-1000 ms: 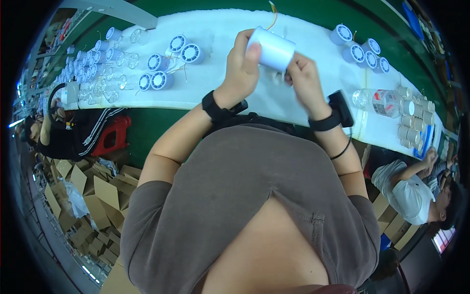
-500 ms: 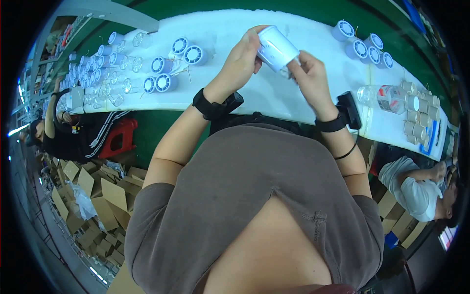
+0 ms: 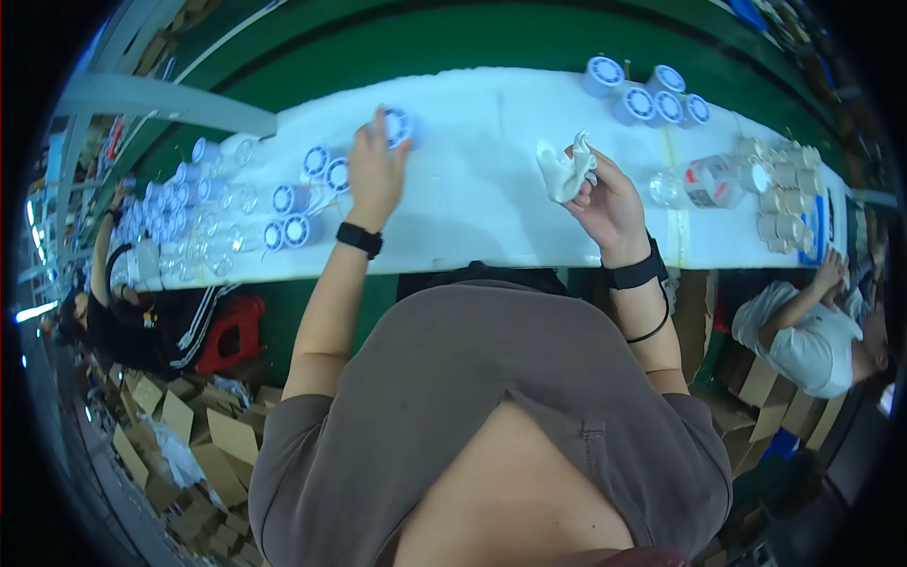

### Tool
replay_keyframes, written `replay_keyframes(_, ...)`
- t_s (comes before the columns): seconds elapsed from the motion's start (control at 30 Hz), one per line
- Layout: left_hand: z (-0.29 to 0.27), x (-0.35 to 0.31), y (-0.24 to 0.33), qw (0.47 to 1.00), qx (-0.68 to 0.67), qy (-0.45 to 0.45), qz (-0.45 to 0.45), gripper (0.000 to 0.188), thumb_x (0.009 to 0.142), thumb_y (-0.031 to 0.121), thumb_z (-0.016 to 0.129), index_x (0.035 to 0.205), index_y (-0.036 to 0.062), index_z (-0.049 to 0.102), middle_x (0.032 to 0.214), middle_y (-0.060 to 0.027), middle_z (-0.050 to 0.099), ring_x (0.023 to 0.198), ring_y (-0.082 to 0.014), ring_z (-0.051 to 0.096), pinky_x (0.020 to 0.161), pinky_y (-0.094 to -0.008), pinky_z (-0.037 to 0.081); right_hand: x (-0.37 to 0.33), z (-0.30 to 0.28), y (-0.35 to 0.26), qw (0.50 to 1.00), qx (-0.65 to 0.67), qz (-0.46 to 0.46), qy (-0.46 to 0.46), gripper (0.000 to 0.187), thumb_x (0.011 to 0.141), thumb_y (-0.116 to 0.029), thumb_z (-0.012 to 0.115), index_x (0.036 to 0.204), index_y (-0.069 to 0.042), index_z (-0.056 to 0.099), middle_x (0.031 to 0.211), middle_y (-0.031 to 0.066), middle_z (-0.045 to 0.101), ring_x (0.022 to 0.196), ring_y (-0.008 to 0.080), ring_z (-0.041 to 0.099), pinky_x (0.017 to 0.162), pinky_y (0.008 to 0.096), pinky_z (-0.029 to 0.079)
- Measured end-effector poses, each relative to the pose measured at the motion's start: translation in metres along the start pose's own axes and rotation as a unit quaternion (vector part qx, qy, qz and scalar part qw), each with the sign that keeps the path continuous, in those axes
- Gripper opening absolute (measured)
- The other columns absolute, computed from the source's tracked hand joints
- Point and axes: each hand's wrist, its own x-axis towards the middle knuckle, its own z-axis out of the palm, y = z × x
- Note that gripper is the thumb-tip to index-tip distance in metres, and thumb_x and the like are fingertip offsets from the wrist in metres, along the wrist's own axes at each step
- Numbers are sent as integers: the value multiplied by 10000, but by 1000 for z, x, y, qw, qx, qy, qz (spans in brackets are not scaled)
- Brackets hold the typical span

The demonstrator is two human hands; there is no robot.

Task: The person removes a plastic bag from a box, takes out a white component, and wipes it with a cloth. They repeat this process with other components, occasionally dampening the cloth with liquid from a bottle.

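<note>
White bench (image 3: pixel 472 203) | left hand (image 3: pixel 371 175) gripping round part (image 3: pixel 399 126) | right hand (image 3: pixel 609 203) pinching cloth (image 3: pixel 564 170) (crumpled)

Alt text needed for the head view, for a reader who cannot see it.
Seen from above, a person's left hand rests on a white cylindrical part on a white-covered bench, while the right hand holds a crumpled white cloth. More such parts stand in groups along the bench.
</note>
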Motion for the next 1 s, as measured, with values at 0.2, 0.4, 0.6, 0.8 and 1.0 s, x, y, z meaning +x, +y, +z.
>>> replay_keyframes(0.2,8,-6,-16,970,236,40,41,524,758,238,540,1192,25,339,1119,-250,389,1012,-354,410,795,-399,376,-55,4,-36,931,-292,-170,141,236,813,-175,409,915,23,485,620,34,450,532,118,407,508,235,325)
replay_keyframes(0.4,7,41,100,961,-267,-74,11,559,735,220,590,1187,13,336,1189,-211,359,1098,-308,362,837,-368,359,-110,-19,-74,900,-127,-392,140,203,798,-143,413,902,13,494,770,85,520,661,179,468,559,282,358)
replay_keyframes(0.6,98,49,241,855,-405,-272,176,883,601,308,710,1245,10,184,1237,-193,302,1150,-297,312,899,-358,336,-127,-37,-101,852,-130,-483,156,187,803,-144,415,885,2,498,842,86,537,752,185,490,595,308,393)
replay_keyframes(0.8,159,66,285,806,-486,-280,191,812,561,307,726,1193,28,300,1149,-173,409,1091,-309,373,893,-364,326,-130,-43,-117,786,-234,-498,282,136,813,-84,436,906,-9,500,865,73,550,787,155,534,670,292,435)
replay_keyframes(1.0,115,55,262,792,-488,-263,256,693,545,280,726,1114,39,412,1000,-134,497,962,-305,449,828,-362,353,-146,-41,-115,757,-172,-520,357,133,793,-19,477,920,6,508,884,71,561,783,138,553,682,244,437)
